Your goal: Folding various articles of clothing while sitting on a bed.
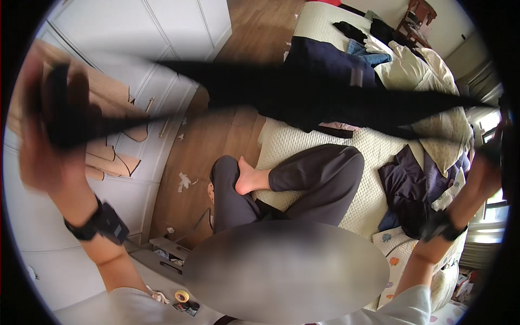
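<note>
A cloth (325, 97) goes across the upper middle of the frame, from the left hand (42, 162) at the left side to the right hand (483, 177) at the right side. Lower down, in the middle, the person's legs (325, 168) are on the bed (273, 141). A cupboard (116, 27) is at the upper left, with the floor (246, 32) between it and the bed. More clothes (403, 179) lie on the bed at the right

- Blk cloth (325, 101), approx 12 o'clock: motion-blurred, hides part of bed (281, 145).
- L hand (42, 146), approx 9 o'clock: blurred, fingers unclear.
- R hand (483, 172), 3 o'clock: blurred, partly cut @ edge.
- Grey oval (287, 271), 6 o'clock: can't tell what's under.
</note>
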Tool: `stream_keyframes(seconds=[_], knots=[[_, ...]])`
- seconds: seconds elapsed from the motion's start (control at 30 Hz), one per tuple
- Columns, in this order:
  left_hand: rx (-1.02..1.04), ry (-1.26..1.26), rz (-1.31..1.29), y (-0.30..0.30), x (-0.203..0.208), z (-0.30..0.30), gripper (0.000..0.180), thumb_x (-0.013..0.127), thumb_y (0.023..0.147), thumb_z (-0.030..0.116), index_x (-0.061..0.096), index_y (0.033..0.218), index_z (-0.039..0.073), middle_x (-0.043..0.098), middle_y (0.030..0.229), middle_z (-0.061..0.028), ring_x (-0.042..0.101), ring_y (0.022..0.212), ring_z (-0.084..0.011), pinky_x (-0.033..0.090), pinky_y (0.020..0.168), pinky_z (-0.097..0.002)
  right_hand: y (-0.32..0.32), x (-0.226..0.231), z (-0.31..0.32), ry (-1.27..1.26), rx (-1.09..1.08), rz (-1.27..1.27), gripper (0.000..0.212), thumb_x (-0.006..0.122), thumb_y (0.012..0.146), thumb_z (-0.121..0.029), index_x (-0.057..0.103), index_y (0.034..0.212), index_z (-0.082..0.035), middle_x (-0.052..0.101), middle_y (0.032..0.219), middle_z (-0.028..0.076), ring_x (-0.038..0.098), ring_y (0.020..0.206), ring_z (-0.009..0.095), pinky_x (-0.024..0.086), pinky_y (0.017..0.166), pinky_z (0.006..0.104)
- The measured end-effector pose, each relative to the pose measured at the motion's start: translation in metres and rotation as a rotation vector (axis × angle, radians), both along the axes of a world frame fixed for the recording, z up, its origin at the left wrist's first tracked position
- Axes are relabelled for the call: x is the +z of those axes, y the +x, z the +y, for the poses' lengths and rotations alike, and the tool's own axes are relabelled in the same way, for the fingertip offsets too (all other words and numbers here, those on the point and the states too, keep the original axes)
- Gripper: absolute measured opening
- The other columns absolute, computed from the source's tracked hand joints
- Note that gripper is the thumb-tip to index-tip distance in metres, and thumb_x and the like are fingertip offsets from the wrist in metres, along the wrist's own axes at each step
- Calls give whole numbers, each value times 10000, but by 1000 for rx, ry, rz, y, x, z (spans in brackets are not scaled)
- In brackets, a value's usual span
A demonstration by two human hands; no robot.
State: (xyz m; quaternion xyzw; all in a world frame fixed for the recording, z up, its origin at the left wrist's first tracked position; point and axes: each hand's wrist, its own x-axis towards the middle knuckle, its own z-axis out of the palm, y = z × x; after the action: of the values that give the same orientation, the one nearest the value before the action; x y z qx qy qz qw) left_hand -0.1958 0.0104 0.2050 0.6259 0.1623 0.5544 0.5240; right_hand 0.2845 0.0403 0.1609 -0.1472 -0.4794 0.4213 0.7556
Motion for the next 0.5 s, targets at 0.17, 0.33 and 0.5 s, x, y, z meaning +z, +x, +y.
stream_keyframes(seconds=[0.17, 0.33, 0.5], knots=[[-356, 86, 739, 22, -52, -41, 159, 654, 714, 39, 673, 870, 61, 487, 552, -24, 486, 420, -132, 359, 380, -212, 83, -81, -45, 0, 840, -268, 339, 674, 689, 11, 486, 971, 39, 546, 772, 192, 563, 653, 277, 445, 517, 330], [-573, -246, 691, 29, -111, -59, 207, 633, 746, 63, 654, 950, 88, 643, 725, -62, 576, 510, -149, 418, 429, -194, 21, -92, -31, -77, 1760, -351, 112, 562, 756, 67, 471, 821, 64, 430, 659, 197, 454, 518, 297, 316, 428, 359], [-664, -287, 693, 32, -118, -47, 209, 640, 740, 59, 656, 946, 93, 649, 718, -63, 568, 497, -147, 421, 432, -200, 23, -105, -24, 39, 1935, -479, 192, 553, 763, 54, 503, 942, 102, 486, 783, 218, 501, 576, 306, 362, 467, 333]])
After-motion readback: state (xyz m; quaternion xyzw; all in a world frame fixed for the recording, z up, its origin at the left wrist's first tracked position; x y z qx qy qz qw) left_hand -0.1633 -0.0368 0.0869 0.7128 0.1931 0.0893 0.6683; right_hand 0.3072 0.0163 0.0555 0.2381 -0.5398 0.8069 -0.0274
